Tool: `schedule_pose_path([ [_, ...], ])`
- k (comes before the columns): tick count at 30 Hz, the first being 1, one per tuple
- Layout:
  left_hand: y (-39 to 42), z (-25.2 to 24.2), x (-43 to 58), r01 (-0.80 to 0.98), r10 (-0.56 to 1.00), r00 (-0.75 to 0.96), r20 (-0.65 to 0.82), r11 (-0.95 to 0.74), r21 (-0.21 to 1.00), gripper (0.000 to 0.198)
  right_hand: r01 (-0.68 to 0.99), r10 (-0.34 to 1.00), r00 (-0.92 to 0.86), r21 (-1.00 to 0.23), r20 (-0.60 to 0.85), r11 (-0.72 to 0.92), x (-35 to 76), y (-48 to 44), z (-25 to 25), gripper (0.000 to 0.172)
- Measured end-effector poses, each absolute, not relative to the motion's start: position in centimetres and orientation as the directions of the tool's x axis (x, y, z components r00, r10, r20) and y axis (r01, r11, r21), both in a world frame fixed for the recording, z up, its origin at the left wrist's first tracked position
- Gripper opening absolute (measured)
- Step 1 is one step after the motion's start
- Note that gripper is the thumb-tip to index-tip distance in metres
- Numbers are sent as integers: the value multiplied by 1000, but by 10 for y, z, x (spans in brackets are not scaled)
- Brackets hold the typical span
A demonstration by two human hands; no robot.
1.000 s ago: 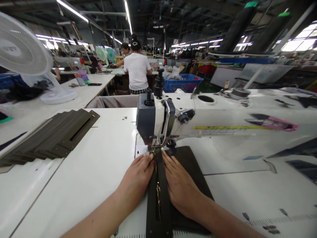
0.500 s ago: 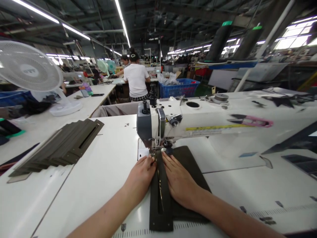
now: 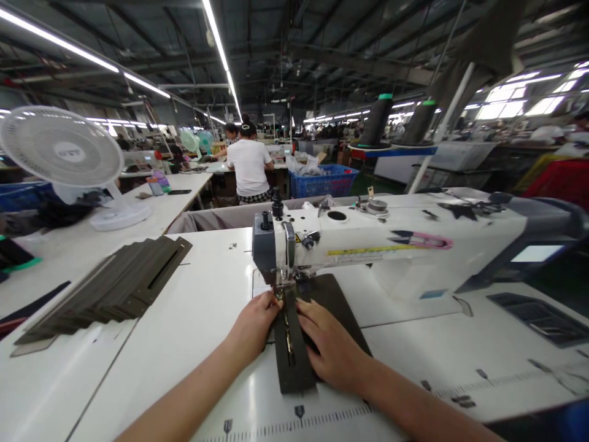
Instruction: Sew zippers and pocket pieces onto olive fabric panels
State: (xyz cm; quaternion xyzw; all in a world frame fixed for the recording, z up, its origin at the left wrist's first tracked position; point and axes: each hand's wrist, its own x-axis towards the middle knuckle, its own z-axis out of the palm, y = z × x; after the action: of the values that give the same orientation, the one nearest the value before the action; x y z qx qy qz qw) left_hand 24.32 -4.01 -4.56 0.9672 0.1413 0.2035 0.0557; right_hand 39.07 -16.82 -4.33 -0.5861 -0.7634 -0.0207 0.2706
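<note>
Under the presser foot of a white sewing machine [image 3: 343, 236] lies a dark olive strip [image 3: 297, 374] with a long slot, a gold-toned zipper [image 3: 288, 337] showing in it. A wider panel of the same colour [image 3: 329, 301] is beneath and to the right. My left hand [image 3: 257, 320] is closed at the strip's left edge, thumb and forefinger pinching it just in front of the foot. My right hand [image 3: 334, 344] rests on the strip's right side and the panel, fingers stretched out. The fingertips of both hands are close to the foot; the needle point is hidden.
A fanned stack of slotted olive pieces [image 3: 115, 279] lies to the left. Behind it stands a white fan [image 3: 64, 150]. Pink-handled thread snips [image 3: 423, 239] rest on the machine arm. Beyond, a person in a white shirt [image 3: 248, 166] is near a blue crate [image 3: 322, 183].
The strip and panel have slid forward under the foot, so the strip's near end is farther from me. My right fingers are less close to the foot. The camera view has shifted slightly.
</note>
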Motion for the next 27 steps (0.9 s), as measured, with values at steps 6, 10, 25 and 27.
schedule_pose_path([
  [6,-47,-48,231,249,293,874,388,-955,160,34,898,688,-327,-13,648,439,360,-209,-55,13],
  [10,-62,-47,225,276,302,866,399,-953,123,33,921,638,-332,93,695,378,350,-209,-65,28],
  [25,-84,-45,222,375,362,853,376,-926,41,29,927,648,-281,24,708,375,345,-202,-64,25],
  [27,-85,-46,223,357,331,862,384,-934,3,28,920,646,-290,21,706,391,345,-202,-63,26],
])
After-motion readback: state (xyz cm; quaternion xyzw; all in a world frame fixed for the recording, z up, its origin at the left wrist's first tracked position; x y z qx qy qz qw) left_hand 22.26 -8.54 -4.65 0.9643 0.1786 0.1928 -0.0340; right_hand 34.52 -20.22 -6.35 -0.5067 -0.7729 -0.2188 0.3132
